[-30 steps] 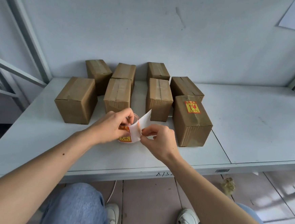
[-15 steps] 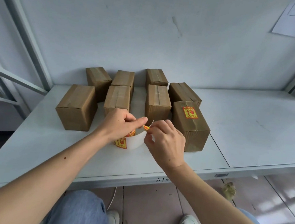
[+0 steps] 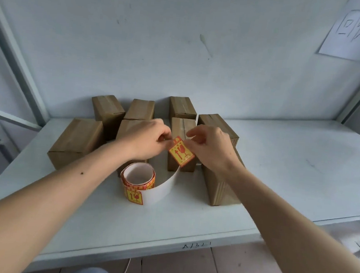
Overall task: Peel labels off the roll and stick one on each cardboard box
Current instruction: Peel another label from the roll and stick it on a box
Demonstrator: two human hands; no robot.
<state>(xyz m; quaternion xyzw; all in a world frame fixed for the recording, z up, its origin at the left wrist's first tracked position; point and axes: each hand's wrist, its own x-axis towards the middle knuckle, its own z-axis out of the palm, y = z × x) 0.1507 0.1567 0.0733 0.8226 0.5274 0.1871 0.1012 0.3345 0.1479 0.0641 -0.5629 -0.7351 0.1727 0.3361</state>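
Note:
A yellow-and-red label (image 3: 181,152) hangs in the air in front of the middle front cardboard box (image 3: 183,125). My left hand (image 3: 150,141) pinches its upper left corner. My right hand (image 3: 209,148) pinches its upper right edge. The white backing strip (image 3: 166,185) curves from behind the label down to the label roll (image 3: 138,181), which stands on the shelf (image 3: 301,167) by itself. Several brown taped boxes stand in two rows behind the roll. My right forearm covers the top of the front right box (image 3: 220,187).
The shelf's front edge (image 3: 166,245) runs below my forearms, with tiled floor, my knees and shoes beneath it. A slanted metal frame post (image 3: 19,63) rises at the left. A sheet of paper (image 3: 355,31) hangs on the back wall at the upper right.
My left hand has let go of the roll, which now stands on the shelf. Both hands rose toward the middle front box, and the label now shows in full between them.

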